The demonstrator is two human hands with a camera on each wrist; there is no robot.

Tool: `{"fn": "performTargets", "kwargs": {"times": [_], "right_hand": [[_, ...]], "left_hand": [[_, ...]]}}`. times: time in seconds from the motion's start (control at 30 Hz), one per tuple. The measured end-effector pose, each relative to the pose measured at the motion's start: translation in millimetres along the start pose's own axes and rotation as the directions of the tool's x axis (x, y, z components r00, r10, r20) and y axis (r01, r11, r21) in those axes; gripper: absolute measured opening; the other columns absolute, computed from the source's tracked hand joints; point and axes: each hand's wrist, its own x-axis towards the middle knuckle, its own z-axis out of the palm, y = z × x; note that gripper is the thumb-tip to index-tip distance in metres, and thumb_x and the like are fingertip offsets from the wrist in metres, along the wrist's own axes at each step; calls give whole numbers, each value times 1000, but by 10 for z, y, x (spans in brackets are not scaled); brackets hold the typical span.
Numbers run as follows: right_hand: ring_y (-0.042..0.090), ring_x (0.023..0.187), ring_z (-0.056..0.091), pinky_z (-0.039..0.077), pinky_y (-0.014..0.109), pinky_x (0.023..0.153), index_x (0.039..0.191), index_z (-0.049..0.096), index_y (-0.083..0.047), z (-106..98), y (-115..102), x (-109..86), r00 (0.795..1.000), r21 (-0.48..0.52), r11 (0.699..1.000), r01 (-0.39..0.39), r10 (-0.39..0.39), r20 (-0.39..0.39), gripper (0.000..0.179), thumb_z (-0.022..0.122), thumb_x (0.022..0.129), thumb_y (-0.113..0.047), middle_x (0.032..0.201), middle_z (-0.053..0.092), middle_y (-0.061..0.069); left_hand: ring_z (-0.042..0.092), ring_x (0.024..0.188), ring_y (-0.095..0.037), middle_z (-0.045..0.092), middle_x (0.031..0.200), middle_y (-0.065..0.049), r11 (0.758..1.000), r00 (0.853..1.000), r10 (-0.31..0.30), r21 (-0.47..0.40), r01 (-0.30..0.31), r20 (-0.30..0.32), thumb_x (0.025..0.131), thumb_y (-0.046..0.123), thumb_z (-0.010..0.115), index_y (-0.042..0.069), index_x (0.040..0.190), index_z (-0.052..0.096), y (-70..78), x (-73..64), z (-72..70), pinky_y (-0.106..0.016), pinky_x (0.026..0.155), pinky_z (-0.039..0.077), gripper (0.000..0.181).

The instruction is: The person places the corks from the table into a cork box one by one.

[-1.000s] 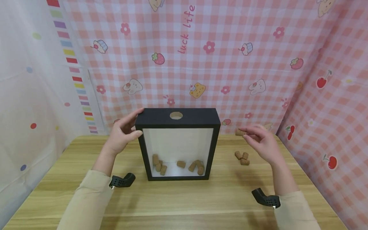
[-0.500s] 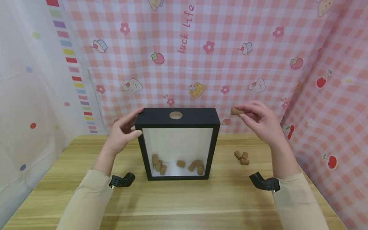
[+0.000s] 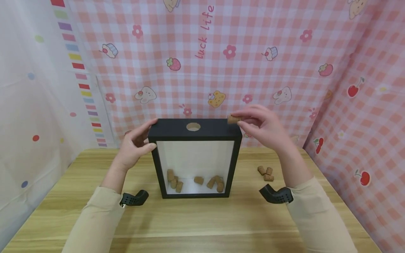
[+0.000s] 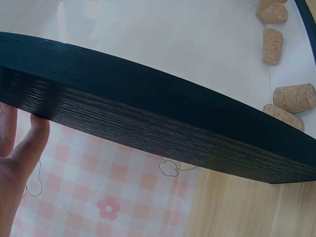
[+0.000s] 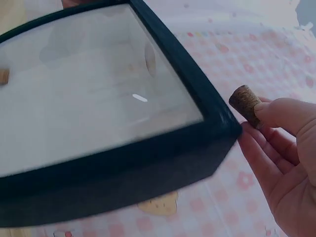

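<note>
A black shadow-box frame (image 3: 196,137) with a clear front and a round hole (image 3: 193,127) in its top stands upright on the table. Several corks (image 3: 179,186) lie inside along its bottom. My left hand (image 3: 133,146) grips the box by its upper left corner, thumb at the front edge and fingers along the side and top. Between thumb and fingers, my right hand (image 3: 264,126) pinches a cork (image 5: 245,104), level with the top right corner of the box. From the right wrist, this cork shows just beyond that corner, one end sticking out.
On the wooden table (image 3: 196,225), loose corks (image 3: 265,173) lie in a small group to the right of the box. Behind stands a pink checked cloth (image 3: 250,73), with another at the right side and a white dotted cloth (image 3: 47,95) at the left.
My right hand has risen from above the loose corks and moved left with its cork to the top right corner of the box. The left hand and the box stay put.
</note>
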Motion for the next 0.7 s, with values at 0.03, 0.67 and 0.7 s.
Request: {"fn": "performTargets", "kwargs": {"times": [0.03,0.67,0.7], "right_hand": [[14,97,61,51,21,83,116,71,3,27,-16,33,1000,-6,1000,10,-10,11,29,65,89,11,110,64,10],[13,94,62,52,28,84,115,74,-7,431,-208,513,973,-189,976,105,-61,221,25,71,90,-4,109,69,3],[13,95,62,52,28,85,115,74,-7,442,-210,529,971,-199,975,99,-51,232,25,71,91,-5,110,69,3]], "left_hand": [[50,130,-14,52,146,0,1000,1000,-1,2,1,-2,82,-21,57,4,145,50,1,0,1,-24,86,50,69],[46,134,-14,49,148,1,1000,1000,-14,4,14,-9,83,-21,57,3,147,47,-9,-14,2,-24,91,48,69],[46,134,-14,49,148,0,1000,1000,-13,4,13,-7,83,-21,57,2,147,47,-11,-13,1,-24,91,48,69]]}}
